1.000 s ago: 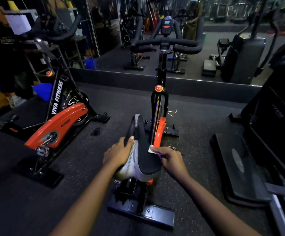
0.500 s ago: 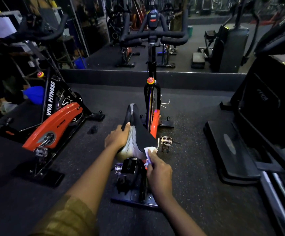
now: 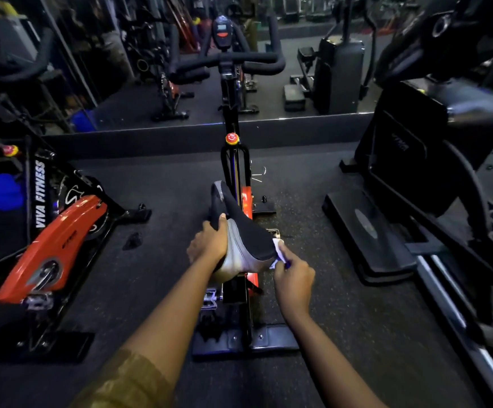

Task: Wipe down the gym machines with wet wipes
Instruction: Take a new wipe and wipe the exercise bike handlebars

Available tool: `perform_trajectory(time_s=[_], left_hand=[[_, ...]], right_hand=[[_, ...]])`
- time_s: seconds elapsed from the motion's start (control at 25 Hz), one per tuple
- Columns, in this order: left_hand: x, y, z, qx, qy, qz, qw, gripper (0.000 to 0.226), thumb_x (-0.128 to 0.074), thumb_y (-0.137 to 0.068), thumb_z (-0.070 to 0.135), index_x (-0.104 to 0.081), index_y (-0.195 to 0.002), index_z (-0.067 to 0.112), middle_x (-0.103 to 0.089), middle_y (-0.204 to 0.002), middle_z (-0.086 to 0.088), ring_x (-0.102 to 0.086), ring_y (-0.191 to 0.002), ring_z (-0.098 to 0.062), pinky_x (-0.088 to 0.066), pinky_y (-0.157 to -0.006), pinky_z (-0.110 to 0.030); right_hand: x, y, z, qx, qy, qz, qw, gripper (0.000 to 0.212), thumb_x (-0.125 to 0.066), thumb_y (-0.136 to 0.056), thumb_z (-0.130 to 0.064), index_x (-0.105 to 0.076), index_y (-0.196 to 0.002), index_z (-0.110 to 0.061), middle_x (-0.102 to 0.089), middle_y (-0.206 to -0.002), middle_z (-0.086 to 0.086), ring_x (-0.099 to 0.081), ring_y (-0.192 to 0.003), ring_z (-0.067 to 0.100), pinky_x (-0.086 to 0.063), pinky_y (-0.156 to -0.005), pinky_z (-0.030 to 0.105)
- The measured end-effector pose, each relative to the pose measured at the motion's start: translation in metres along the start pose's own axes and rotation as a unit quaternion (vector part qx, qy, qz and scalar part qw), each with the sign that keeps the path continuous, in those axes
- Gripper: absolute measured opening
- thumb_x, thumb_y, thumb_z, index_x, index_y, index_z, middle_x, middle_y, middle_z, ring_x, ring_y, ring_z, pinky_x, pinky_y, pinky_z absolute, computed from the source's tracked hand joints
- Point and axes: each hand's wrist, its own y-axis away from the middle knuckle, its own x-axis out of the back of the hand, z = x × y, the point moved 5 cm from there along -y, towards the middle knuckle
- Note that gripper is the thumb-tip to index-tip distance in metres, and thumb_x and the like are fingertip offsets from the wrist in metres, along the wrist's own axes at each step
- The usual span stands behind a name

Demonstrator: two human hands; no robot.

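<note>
Left hand [image 3: 210, 245] and right hand [image 3: 293, 278] flank the spin bike [image 3: 235, 172] saddle [image 3: 246, 235].
The left hand grips the saddle's left edge, thumb on top. The right hand pinches a white wet wipe [image 3: 277, 249] against the saddle's right rear edge. Beyond, the bike's red knob [image 3: 232, 138] and black handlebars [image 3: 227, 61] stand before a wall mirror [image 3: 268, 95]. An orange "VIVA FITNESS" bike [image 3: 54, 240] stands on the left.
</note>
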Motion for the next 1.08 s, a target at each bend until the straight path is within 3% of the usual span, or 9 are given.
perform_trajectory(time_s=[0.12,0.24,0.36,0.56,0.64,0.76,0.88,1.0,1.08], left_hand=[[-0.002,-0.004,-0.002,-0.009,-0.001,-0.005,1.0,0.068,-0.018,-0.095,0.061,-0.04,-0.137,0.013,-0.052,-0.133,-0.019,-0.049,-0.122,-0.036,-0.035,-0.099,-0.042],[-0.004,-0.008,-0.003,-0.012,0.006,-0.022,1.0,0.067,-0.02,-0.095,0.061,-0.04,-0.137,0.012,-0.052,-0.133,-0.019,-0.049,-0.122,-0.036,-0.036,-0.099,-0.041],[-0.005,-0.01,-0.004,-0.014,0.012,-0.029,0.999,0.068,-0.021,-0.095,0.061,-0.038,-0.138,0.012,-0.05,-0.135,-0.019,-0.048,-0.124,-0.036,-0.035,-0.1,-0.041],[-0.005,-0.007,-0.003,-0.065,0.027,-0.041,0.997,0.068,-0.022,-0.095,0.062,-0.016,-0.151,0.024,-0.046,-0.14,-0.017,-0.047,-0.124,-0.037,-0.035,-0.1,-0.041],[-0.003,-0.005,-0.003,-0.091,0.015,-0.038,0.995,0.069,-0.022,-0.095,0.062,-0.009,-0.152,0.027,-0.044,-0.142,-0.017,-0.046,-0.124,-0.037,-0.035,-0.099,-0.041],[-0.004,-0.004,-0.002,-0.104,0.0,-0.04,0.994,0.07,-0.021,-0.095,0.062,-0.006,-0.153,0.025,-0.041,-0.144,-0.017,-0.045,-0.125,-0.037,-0.034,-0.1,-0.042],[-0.004,-0.005,-0.002,-0.103,0.002,-0.039,0.994,0.07,-0.019,-0.095,0.062,-0.006,-0.153,0.024,-0.04,-0.144,-0.017,-0.045,-0.126,-0.036,-0.033,-0.101,-0.043],[-0.004,-0.002,-0.001,-0.107,0.001,-0.036,0.994,0.07,-0.018,-0.095,0.061,-0.006,-0.153,0.024,-0.039,-0.145,-0.017,-0.045,-0.126,-0.037,-0.034,-0.1,-0.043],[-0.002,-0.002,0.0,-0.104,0.003,-0.036,0.994,0.069,-0.018,-0.095,0.061,-0.006,-0.153,0.024,-0.039,-0.145,-0.017,-0.045,-0.125,-0.037,-0.034,-0.099,-0.043]], right_hand=[[-0.002,0.028,-0.016,0.079,0.087,0.052,0.992,0.043,-0.06,-0.075,0.008,-0.068,-0.112,-0.013,-0.071,-0.083,0.017,-0.064,-0.068,0.034,-0.043,-0.057,0.03],[-0.002,0.058,-0.039,0.205,0.193,0.059,0.958,0.035,-0.066,-0.063,0.004,-0.07,-0.09,-0.017,-0.066,-0.065,0.005,-0.06,-0.054,0.027,-0.041,-0.045,0.029],[0.005,0.035,-0.07,0.264,0.156,0.056,0.95,0.027,-0.059,-0.068,0.0,-0.069,-0.088,-0.015,-0.071,-0.083,0.001,-0.064,-0.072,0.021,-0.047,-0.06,0.031],[-0.057,-0.042,-0.08,0.252,0.282,-0.219,0.899,0.02,-0.052,-0.089,-0.019,-0.067,-0.101,-0.017,-0.066,-0.108,0.001,-0.06,-0.101,0.023,-0.046,-0.082,0.032],[-0.065,-0.045,-0.072,0.293,0.314,-0.215,0.877,0.022,-0.05,-0.093,-0.026,-0.067,-0.105,-0.02,-0.066,-0.107,-0.001,-0.06,-0.101,0.022,-0.046,-0.078,0.032],[-0.054,-0.029,-0.068,0.373,0.381,-0.183,0.826,0.027,-0.059,-0.086,-0.018,-0.065,-0.113,-0.021,-0.066,-0.103,0.0,-0.062,-0.091,0.025,-0.045,-0.069,0.031],[-0.03,0.004,-0.063,0.453,0.34,-0.168,0.807,0.032,-0.056,-0.076,-0.012,-0.068,-0.105,-0.018,-0.066,-0.095,0.0,-0.065,-0.077,0.023,-0.047,-0.059,0.025],[-0.008,0.012,-0.06,0.488,0.311,-0.207,0.789,0.033,-0.048,-0.08,-0.014,-0.072,-0.103,-0.016,-0.069,-0.109,0.004,-0.068,-0.09,0.02,-0.056,-0.071,0.026],[-0.009,-0.019,-0.075,0.428,0.298,-0.219,0.825,0.028,-0.058,-0.085,-0.012,-0.069,-0.11,-0.014,-0.064,-0.12,0.006,-0.064,-0.105,0.021,-0.051,-0.088,0.029]])
